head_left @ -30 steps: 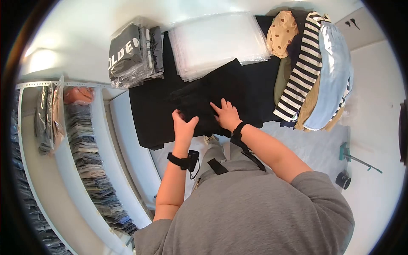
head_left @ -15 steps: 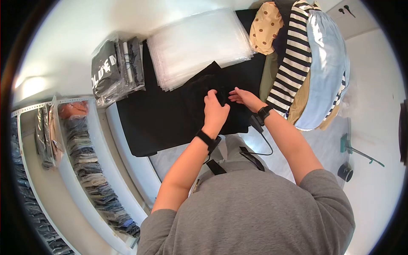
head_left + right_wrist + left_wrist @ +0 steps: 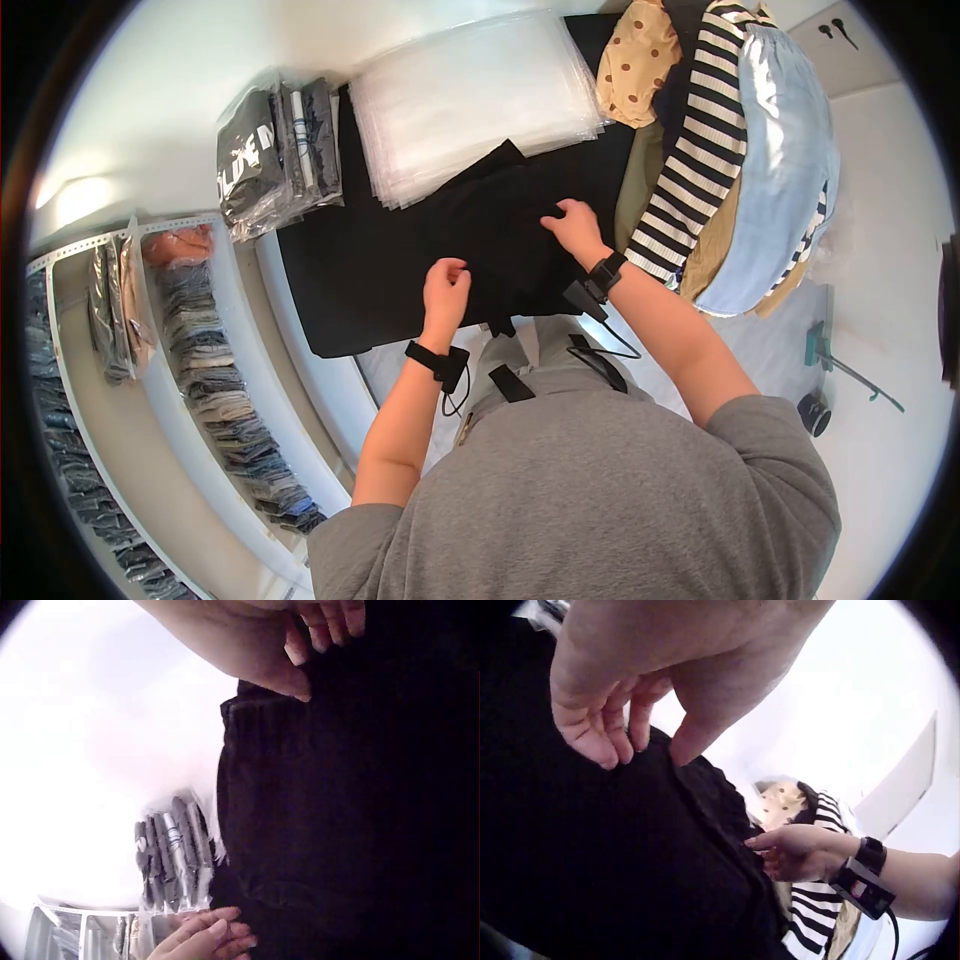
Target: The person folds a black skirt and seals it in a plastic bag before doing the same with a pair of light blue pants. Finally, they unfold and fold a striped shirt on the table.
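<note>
A dark black garment [image 3: 500,215] with a gathered edge lies spread over the black-covered table. My left hand [image 3: 446,292] is over its near left part, fingers bent downward and thumb apart from them. Dark cloth shows between thumb and fingertips [image 3: 609,756] in the left wrist view. My right hand [image 3: 580,232] is at the garment's right side, its fingers loosely bent. In the right wrist view the thumb of the right hand [image 3: 262,645] lies by the gathered edge, with a gap to the fingers.
A stack of clear plastic bags [image 3: 480,100] lies behind the garment. Bagged dark clothes [image 3: 280,155] stand at the back left. Striped, spotted and light blue clothes [image 3: 785,170] are heaped on the right. Shelves of folded clothes [image 3: 215,380] line the left.
My hands were close together at the middle of the garment half a second ago and are now apart. The left moved left and toward my body; the right shifted slightly.
</note>
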Tool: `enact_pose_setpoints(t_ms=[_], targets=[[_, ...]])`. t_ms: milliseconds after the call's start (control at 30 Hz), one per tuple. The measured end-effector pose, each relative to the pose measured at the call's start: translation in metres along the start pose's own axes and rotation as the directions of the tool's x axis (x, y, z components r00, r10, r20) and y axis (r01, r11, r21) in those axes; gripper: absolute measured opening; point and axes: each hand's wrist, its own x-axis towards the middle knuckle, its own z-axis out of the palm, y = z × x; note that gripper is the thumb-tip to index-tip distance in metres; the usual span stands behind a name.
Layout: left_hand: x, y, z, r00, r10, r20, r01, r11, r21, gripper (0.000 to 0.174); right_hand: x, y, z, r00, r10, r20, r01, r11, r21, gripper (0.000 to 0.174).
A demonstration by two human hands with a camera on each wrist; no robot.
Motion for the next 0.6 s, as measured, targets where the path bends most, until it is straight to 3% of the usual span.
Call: enact_pose_setpoints(t_ms=[33, 67, 133, 167, 200, 233, 300, 333, 400, 433, 500, 533, 600], targets=[[0.0, -0.008, -0.003, 0.994, -0.107, -0.035, 0.108, 0.994, 0.031, 0.037, 0.001, 0.002, 0.0, 0.993, 0.027, -0.115, -0.04, 0.993, -0.113, 0.059], [0.001, -0.013, 0.0, 0.993, -0.11, -0.041, 0.111, 0.993, 0.028, 0.037, 0.004, 0.002, 0.001, 0.972, 0.037, -0.233, -0.09, 0.972, -0.219, 0.061], [0.003, -0.028, 0.01, 0.948, -0.319, 0.012, 0.317, 0.935, -0.157, 0.054, 0.011, -0.003, 0.002, 0.973, 0.065, -0.222, -0.117, 0.966, -0.23, 0.063], [0.007, -0.037, 0.016, 0.925, -0.364, 0.108, 0.379, 0.905, -0.195, 0.066, 0.011, -0.007, 0.0, 0.981, 0.155, -0.12, -0.165, 0.983, -0.075, 0.063], [0.007, -0.034, 0.019, 0.923, -0.369, 0.106, 0.384, 0.901, -0.203, 0.066, 0.01, -0.013, -0.004, 0.974, 0.228, -0.006, -0.227, 0.971, 0.074, 0.064], [0.008, -0.029, 0.025, 0.915, -0.381, 0.13, 0.403, 0.878, -0.258, 0.066, 0.01, -0.02, -0.009, 0.975, 0.224, -0.003, -0.223, 0.973, 0.064, 0.064], [0.007, -0.014, 0.031, 0.904, -0.347, 0.249, 0.425, 0.793, -0.436, 0.063, 0.009, -0.029, -0.017, 0.917, 0.288, 0.277, -0.347, 0.917, 0.197, 0.07], [0.009, -0.019, 0.036, 0.904, -0.352, 0.243, 0.426, 0.787, -0.446, 0.063, 0.014, -0.025, -0.02, 0.916, 0.285, 0.284, -0.344, 0.921, 0.185, 0.07], [0.011, -0.021, 0.039, 0.866, -0.282, 0.413, 0.496, 0.583, -0.644, 0.054, 0.025, -0.023, -0.026, 0.729, 0.276, 0.627, -0.521, 0.818, 0.246, 0.068], [0.007, -0.016, 0.034, 0.869, -0.283, 0.406, 0.492, 0.582, -0.648, 0.054, 0.023, -0.028, -0.027, 0.727, 0.272, 0.63, -0.517, 0.821, 0.242, 0.068], [-0.001, -0.002, 0.021, 0.86, -0.308, 0.408, 0.505, 0.389, -0.77, 0.04, 0.015, -0.037, -0.035, 0.664, 0.407, 0.627, -0.623, 0.765, 0.163, 0.057], [0.0, -0.005, 0.018, 0.862, -0.307, 0.403, 0.5, 0.391, -0.773, 0.04, 0.013, -0.032, -0.032, 0.666, 0.404, 0.628, -0.619, 0.768, 0.163, 0.057], [0.0, -0.016, 0.006, 0.775, -0.303, 0.555, 0.62, 0.194, -0.76, 0.032, 0.004, -0.024, -0.023, 0.603, 0.217, 0.767, -0.616, 0.738, 0.276, 0.051]])
